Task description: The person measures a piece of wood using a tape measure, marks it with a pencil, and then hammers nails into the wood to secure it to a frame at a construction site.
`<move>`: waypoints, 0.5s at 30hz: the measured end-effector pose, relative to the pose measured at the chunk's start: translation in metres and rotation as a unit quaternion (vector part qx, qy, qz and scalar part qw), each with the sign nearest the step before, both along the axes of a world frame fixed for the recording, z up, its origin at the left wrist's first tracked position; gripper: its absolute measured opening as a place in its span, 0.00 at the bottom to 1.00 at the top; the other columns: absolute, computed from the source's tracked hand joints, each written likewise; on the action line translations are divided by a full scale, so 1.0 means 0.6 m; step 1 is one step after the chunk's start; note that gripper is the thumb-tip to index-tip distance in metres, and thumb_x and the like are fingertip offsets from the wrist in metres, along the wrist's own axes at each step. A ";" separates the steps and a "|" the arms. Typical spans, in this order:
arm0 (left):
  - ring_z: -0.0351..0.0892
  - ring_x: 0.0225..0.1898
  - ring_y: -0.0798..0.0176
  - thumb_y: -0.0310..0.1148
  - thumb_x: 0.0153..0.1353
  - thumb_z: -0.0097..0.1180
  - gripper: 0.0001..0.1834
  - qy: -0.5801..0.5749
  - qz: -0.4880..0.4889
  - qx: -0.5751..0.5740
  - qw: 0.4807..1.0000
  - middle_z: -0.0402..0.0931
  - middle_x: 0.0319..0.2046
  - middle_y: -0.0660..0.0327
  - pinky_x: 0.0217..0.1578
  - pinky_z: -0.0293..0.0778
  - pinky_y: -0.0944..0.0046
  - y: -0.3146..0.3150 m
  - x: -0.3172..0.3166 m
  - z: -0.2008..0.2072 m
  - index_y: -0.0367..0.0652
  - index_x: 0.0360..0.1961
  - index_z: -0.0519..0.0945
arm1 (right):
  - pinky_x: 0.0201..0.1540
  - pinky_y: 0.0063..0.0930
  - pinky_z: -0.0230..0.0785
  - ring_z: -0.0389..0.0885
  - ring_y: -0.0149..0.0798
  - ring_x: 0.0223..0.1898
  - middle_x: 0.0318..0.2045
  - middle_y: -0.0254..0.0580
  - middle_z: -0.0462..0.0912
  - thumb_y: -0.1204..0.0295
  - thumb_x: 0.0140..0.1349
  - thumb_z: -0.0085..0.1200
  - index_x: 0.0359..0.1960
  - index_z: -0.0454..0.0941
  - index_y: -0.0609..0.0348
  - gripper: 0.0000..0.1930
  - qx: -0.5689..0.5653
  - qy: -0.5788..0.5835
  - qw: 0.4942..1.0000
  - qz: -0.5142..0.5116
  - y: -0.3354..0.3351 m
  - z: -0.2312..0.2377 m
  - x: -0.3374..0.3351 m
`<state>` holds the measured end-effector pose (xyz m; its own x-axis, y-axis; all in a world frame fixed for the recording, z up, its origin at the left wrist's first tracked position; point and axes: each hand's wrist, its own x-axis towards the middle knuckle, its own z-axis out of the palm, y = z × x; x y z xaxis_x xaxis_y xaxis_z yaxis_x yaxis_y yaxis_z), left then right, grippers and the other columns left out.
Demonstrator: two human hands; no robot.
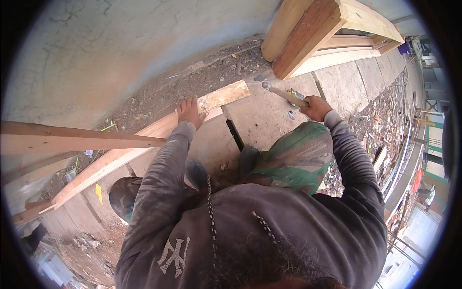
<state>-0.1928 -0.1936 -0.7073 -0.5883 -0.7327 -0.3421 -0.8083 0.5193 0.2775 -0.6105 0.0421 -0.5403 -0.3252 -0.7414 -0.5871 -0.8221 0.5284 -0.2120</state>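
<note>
My left hand (189,114) presses on a short wooden board (226,95), its fingers laid across the top and the thumb pointing right. Beneath that board runs a long pale plank (103,166), stretching down to the lower left. In my right hand (316,109) is a hammer (284,95), gripped near the end of its wooden handle. Its head points left, just above the paving and beyond the short board's right end. Behind the handle lies a small yellow and dark object, partly hidden.
A thick wooden beam (77,140) comes in from the left and ends by my left forearm. At the upper right a wooden frame (313,41) stands on the concrete slabs (341,86). A plastered wall (115,53) rises ahead. Rubble and scraps (373,125) cover the ground at right.
</note>
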 end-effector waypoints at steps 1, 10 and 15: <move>0.51 0.77 0.42 0.52 0.58 0.67 0.53 -0.003 -0.014 -0.003 1.000 0.58 0.74 0.48 0.77 0.47 0.44 -0.010 -0.006 -0.003 0.40 0.77 0.55 | 0.41 0.46 0.76 0.86 0.54 0.34 0.31 0.57 0.86 0.60 0.59 0.66 0.44 0.84 0.64 0.20 -0.028 0.001 0.999 -0.024 0.049 -0.062 0.000; 0.65 0.71 0.42 0.46 0.45 0.76 0.51 -0.072 -0.091 0.126 0.985 0.66 0.69 0.45 0.71 0.64 0.51 -0.088 -0.079 -0.006 0.38 0.70 0.69 | 0.47 0.52 0.76 0.86 0.59 0.42 0.39 0.59 0.87 0.59 0.59 0.64 0.48 0.84 0.60 0.21 -0.054 -0.043 0.910 -0.408 0.277 -0.371 0.217; 0.69 0.68 0.42 0.44 0.43 0.77 0.47 -0.042 -0.072 0.098 0.992 0.72 0.64 0.43 0.70 0.66 0.52 -0.070 -0.120 0.008 0.36 0.65 0.74 | 0.48 0.52 0.76 0.86 0.59 0.44 0.40 0.61 0.86 0.59 0.59 0.64 0.48 0.84 0.61 0.21 -0.042 -0.048 0.889 -0.454 0.330 -0.411 0.244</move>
<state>-0.2648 -0.2358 -0.7025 -0.6457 -0.5577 -0.5216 -0.7540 0.5737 0.3199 -0.4644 0.2400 -0.7866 -0.7633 -0.2406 -0.5996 -0.0404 0.9440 -0.3273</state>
